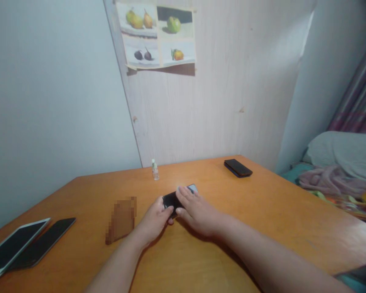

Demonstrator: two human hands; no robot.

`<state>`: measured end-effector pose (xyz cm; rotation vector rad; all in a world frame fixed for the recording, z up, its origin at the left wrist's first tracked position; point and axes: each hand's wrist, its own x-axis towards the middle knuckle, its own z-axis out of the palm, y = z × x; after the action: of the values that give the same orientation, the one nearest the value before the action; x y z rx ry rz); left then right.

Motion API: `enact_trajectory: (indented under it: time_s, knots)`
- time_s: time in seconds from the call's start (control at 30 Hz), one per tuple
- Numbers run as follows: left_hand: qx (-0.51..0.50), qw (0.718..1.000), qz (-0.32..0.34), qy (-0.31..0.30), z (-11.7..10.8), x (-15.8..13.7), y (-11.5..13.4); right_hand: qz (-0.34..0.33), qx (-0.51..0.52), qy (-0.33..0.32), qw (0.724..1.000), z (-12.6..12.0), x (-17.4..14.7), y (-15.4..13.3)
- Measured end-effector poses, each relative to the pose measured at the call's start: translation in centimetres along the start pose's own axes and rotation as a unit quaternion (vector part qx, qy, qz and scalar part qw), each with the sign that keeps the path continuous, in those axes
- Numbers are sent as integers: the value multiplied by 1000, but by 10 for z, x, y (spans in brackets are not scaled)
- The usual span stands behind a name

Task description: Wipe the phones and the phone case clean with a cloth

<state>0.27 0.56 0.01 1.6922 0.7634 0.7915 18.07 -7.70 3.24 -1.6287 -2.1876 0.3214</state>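
The left hand point(152, 221) is clamped on one end of a dark phone point(170, 199), thumb on its upper face; the right hand point(198, 209) lies over the screen, fingers straight and close together, clamped on nothing that shows; whether anything is tucked under its fingers I cannot tell. The phone is between the hands, above the middle of the table point(201, 260); to do this well, I would keep the left grip firm at the edge and the right palm's pressure light and even.

Left of the hands is a brown thing point(122, 219), too blurred to name; beyond them stands a small clear bottle point(155, 173); a white-framed tablet point(18, 242) and a dark slab point(47, 244) overlap at far left; a dark flat case point(238, 167) lies near the far right corner; fruit pictures point(173, 25) hang on the wall behind; rumpled bedding point(341, 152) and a striped curtain point(358, 91) fill the right side.
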Motion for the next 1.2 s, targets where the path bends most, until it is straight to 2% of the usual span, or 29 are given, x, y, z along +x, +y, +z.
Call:
enact_trajectory:
  time_s: [0.07,0.13,0.2,0.3,0.37,0.43,0.57,0.63,0.73,0.77,0.83,0.97,1.03,1.13,1.2]
  knots:
    - [11,999,51,2,0,1,0,-71,4,-21,997,1,-3,-12]
    - [17,997,79,5,1,0,1,-100,1,-24,995,2,-2,-16]
    - [16,998,56,-4,2,0,3,-67,-9,-2,998,1,1,-9]
    - [18,1000,-10,-9,2,-1,4,60,-16,45,997,0,7,12]
    - [12,999,-33,-3,1,-2,6,121,-16,52,991,0,8,20]
    - [-10,999,-44,3,1,-2,8,110,-9,31,993,2,7,18]
    - [-47,998,-48,0,0,-2,10,-19,14,-23,999,6,4,8]
    - [-42,998,-49,4,-1,-2,10,5,10,-15,1000,5,5,11]
    - [-19,998,-63,16,-3,0,9,110,-10,6,994,3,7,20]
    - [-14,997,-68,18,-4,0,9,126,-13,5,992,3,6,21]
    - [-16,997,-75,20,-5,0,8,102,-10,-8,995,4,3,18]
    - [-34,997,-70,22,-7,1,7,-11,11,-45,999,5,-2,7]
    - [-36,997,-68,21,-7,1,6,15,4,-41,999,3,-1,9]
    - [-35,996,-77,23,-8,2,3,121,-25,-22,992,0,2,16]
    - [-40,995,-85,25,-8,3,2,139,-34,-25,989,2,2,15]
